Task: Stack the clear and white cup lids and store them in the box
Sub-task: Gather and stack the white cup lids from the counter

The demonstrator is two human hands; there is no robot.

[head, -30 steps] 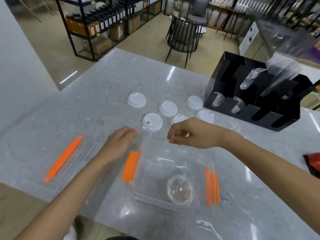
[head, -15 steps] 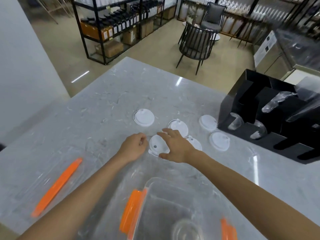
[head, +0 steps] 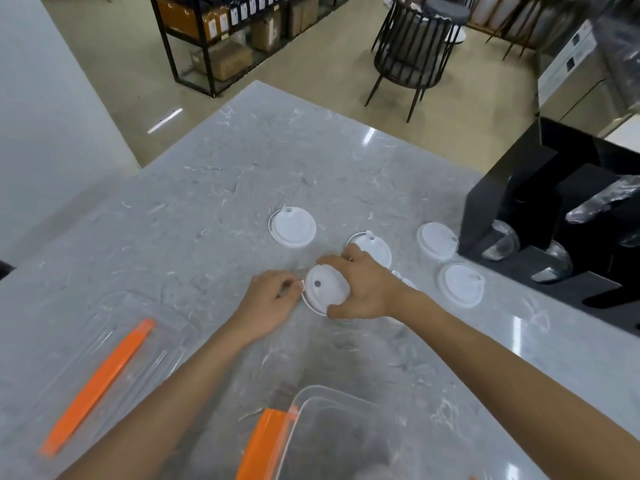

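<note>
Several white cup lids lie on the grey marble counter (head: 214, 202). My right hand (head: 363, 289) grips one white lid (head: 323, 289) from the right side, with that edge tilted up off the counter. My left hand (head: 273, 299) pinches the same lid's left rim. Other white lids lie flat at the far left (head: 292, 226), just behind my right hand (head: 375, 247), and at the right (head: 437, 240) (head: 460, 284); another is mostly hidden under my right wrist. The clear box (head: 332, 434) with an orange clip (head: 263, 445) stands at the near edge.
The box's clear cover with an orange clip (head: 97, 386) lies at the near left. A black cup and lid organizer (head: 554, 216) with clear cups stands at the right. Beyond the counter are a black chair (head: 412, 50) and shelving (head: 221, 32).
Both hands moved away from the box toward the lids. My right hand closed around one white lid and tilted it up; my left hand came to its rim. The view shifted forward.
</note>
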